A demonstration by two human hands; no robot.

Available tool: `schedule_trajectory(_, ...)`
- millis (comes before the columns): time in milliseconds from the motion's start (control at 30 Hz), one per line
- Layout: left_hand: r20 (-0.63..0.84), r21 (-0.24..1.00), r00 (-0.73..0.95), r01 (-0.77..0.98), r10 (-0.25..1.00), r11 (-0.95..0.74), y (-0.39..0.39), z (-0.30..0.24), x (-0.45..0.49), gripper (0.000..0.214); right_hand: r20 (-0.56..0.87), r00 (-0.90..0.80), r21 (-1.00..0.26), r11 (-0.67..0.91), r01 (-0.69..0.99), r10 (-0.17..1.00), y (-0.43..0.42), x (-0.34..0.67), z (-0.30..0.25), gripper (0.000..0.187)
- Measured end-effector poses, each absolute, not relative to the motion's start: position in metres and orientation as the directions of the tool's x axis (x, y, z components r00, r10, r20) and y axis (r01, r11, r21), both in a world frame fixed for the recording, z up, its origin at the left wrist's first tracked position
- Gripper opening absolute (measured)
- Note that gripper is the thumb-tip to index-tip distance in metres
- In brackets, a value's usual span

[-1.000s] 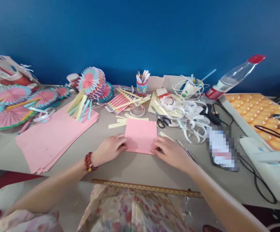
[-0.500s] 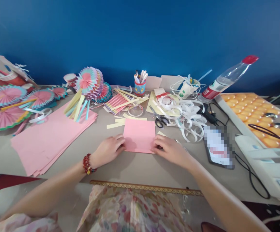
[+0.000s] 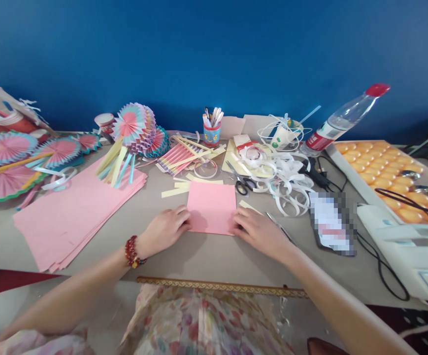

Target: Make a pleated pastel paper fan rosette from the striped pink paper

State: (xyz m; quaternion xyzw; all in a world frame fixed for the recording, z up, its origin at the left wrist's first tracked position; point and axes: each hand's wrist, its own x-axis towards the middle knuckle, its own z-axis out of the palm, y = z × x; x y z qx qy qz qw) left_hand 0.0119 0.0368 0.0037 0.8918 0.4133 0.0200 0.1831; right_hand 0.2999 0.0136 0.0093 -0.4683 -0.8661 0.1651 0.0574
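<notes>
A small pink sheet of paper [image 3: 211, 207], perhaps folded, lies on the table in front of me. My left hand [image 3: 167, 228] grips its lower left edge, the fingers curled and the thumb partly hidden. At the lower right edge, my right hand [image 3: 257, 230] pinches the same paper between thumb and fingers. Just behind the paper lie pale yellow paper strips [image 3: 173, 193]. Black-handled scissors [image 3: 244, 185] rest to its upper right, and a pen [image 3: 278, 226] lies partly behind my right hand.
On the left are a stack of pink sheets [image 3: 69, 217] and pleated paper rosettes [image 3: 130, 125]. A pen cup [image 3: 212, 134] stands near the blue wall. Curled white strips [image 3: 287, 177], a phone [image 3: 332, 224], a bottle [image 3: 341, 125] and a glue gun [image 3: 315, 175] occupy the right.
The whole view has shifted slightly left. Both hands keep their places at the sides of the pink paper, which looks unchanged.
</notes>
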Motion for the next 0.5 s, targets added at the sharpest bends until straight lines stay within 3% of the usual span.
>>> schedule_trajectory(500, -0.106, 0.360, 0.658, 0.725, 0.746, -0.588, 0.0371, 0.0013, 0.0111, 0.018, -0.039, -0.576, -0.284, 0.544, 0.790, 0.816, 0.0118, 0.3002, 0.0050, 0.015)
